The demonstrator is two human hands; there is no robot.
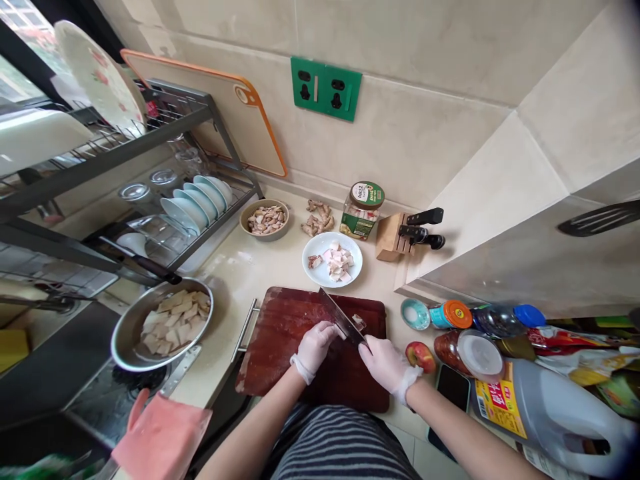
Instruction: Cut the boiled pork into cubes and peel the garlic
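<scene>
Striped top (340,447) nearest, below both wrists. Mid-slicing, seemingly: right hand (387,363) clenched round the cleaver (343,320) handle, left hand (314,345) curled against the blade, contents hidden. Meat scrap (358,321) just beyond, on the cutting board (280,347). Next: keep left fingertips tucked.

The cutting board (285,333) lies on the bench (235,280) at its near edge. On the board, the left hand (313,347) sits left of the cleaver (340,317); the right hand (387,363) is at its handle. Behind the board stands a plate (320,245). Behind the plate, left to right: bowl (245,223), ginger (317,217), jar (363,210), knife block (390,237). The pan (123,340) sits left of the board. The apple (421,357) and phone (450,387) lie to its right.
</scene>
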